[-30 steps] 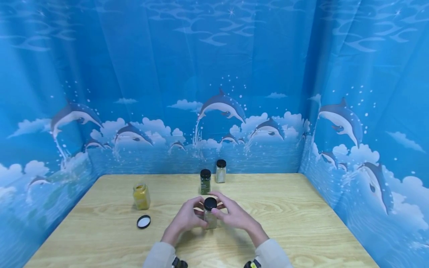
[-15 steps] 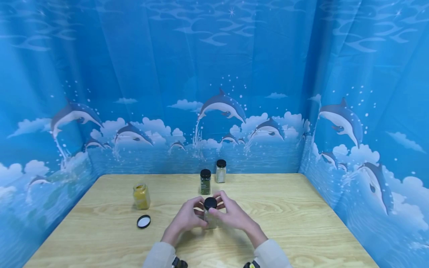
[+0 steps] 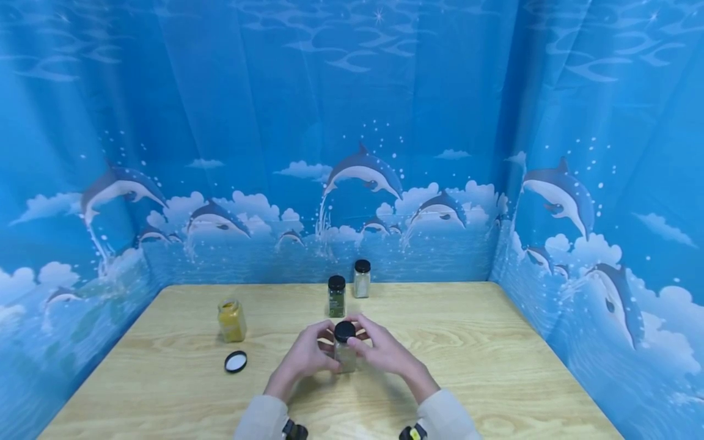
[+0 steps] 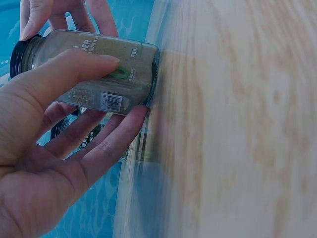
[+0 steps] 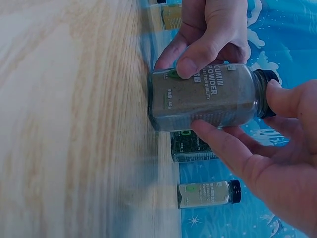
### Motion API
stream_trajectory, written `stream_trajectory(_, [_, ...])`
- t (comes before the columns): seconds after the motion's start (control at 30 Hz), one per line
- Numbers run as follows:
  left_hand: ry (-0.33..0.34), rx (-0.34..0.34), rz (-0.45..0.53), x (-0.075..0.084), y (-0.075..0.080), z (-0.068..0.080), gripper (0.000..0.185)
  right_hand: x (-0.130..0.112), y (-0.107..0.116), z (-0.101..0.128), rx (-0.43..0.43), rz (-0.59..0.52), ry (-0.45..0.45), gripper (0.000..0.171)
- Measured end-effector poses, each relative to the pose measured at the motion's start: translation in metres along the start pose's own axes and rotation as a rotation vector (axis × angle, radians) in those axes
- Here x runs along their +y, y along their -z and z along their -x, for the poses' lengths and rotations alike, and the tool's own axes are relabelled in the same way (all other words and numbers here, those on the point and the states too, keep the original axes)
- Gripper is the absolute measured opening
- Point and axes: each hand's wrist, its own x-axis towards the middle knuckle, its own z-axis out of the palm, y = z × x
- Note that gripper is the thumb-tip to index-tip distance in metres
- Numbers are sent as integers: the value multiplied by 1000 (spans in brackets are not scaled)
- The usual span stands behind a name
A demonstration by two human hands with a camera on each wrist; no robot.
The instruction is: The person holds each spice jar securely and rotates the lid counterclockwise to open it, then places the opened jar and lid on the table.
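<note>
Head view, and we have the cumin jar upright on the wooden table, mid-width, both hands around it! Our left hand grips the glass body, thumb across one side and fingers along the other. Our right hand pinches up top, thumb against the black cap, a finger touching the glass lower down.

Traffic sits just beyond: the green jar stands close behind, and the pale jar behind it, a little to the right, near the far edge, where the dolphin backdrop rises. Over on the left we see the open yellow jar, a loose lid just in front, with wood between them and the left edge. Our widest room? Right side: a broad run of wood from our right hand to the slanting right edge!
</note>
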Motion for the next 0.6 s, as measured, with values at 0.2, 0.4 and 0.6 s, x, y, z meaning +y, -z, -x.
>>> stream_trajectory(0.2, [2,5,-2,1,0,-1,52,0,1,0,9,13,-41,52])
stream_trajectory(0.4, [17,10,-4,3,0,-1,53,0,0,-1,24,6,-47,50])
stream_trajectory(0.6, [10,8,10,1,0,0,52,0,-1,-1,30,12,-27,40])
